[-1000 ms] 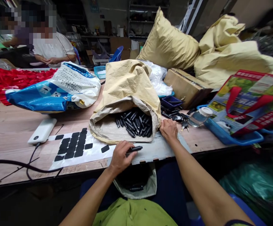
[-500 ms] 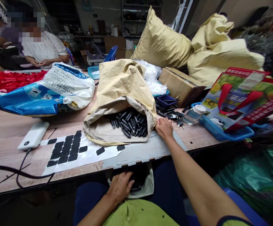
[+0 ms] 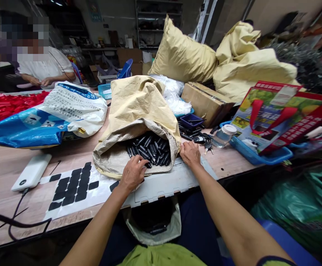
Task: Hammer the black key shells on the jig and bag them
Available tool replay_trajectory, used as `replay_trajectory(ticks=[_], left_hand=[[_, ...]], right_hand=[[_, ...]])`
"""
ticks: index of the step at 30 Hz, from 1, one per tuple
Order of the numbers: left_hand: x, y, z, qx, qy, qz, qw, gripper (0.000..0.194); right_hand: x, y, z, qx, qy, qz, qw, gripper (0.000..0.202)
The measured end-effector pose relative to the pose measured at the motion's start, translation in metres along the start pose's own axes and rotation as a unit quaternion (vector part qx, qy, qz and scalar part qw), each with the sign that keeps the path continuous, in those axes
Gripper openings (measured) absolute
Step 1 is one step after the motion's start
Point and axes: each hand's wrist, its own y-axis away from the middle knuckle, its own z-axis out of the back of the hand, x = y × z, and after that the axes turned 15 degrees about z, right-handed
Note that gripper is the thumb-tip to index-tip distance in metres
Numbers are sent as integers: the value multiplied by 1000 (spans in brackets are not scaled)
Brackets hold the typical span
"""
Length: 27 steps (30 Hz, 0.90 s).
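A beige woven sack (image 3: 138, 99) lies on the table with its mouth facing me, and a heap of black pen-like plastic parts (image 3: 156, 149) fills the opening. At the mouth's lower lip rests my left hand (image 3: 134, 170), fingers bent loosely, thumb apart, fingertips beside the nearest parts; nothing shows in its grasp. My right hand (image 3: 190, 153) is closed on the sack's right rim, its fingertips partly hidden by the cloth. Below the table edge, an open pale bag (image 3: 174, 223) sits in my lap with a few dark pieces inside.
Left stand a white power bank (image 3: 31, 173) with cable, a sheet of black stickers (image 3: 76, 184) and a blue-white bag (image 3: 74, 114). Right are keys (image 3: 208, 147), a jar (image 3: 224, 136) and a blue tray (image 3: 263, 157). Another person (image 3: 44, 66) sits at the far left.
My left hand has risen from the lap bag to the sack's mouth. My right hand keeps its grip on the rim. The view has shifted slightly.
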Motion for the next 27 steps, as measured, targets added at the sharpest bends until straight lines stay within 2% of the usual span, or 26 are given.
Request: replay_trajectory(ticks=[5, 11, 14, 18, 22, 27], left_hand=[[-1, -8, -2, 28, -91, 12, 995, 28], [-7, -12, 7, 65, -133, 57, 987, 12], [-10, -2, 16, 73, -101, 52, 991, 10], [-20, 25, 18, 82, -29, 4, 996, 12], [-22, 50, 3, 81, 33, 2, 996, 14], [-6, 58, -16, 49, 140, 10, 989, 21]], right_hand=[[0, -1, 0, 1, 3, -1, 1000, 34], [1, -1, 0, 1, 4, -10, 1000, 34], [2, 0, 1, 2, 0, -14, 1000, 33], [2, 0, 2, 3, -5, -18, 1000, 34], [1, 0, 1, -3, -14, -16, 1000, 32], [-2, 1, 1, -18, -26, -14, 999, 33]])
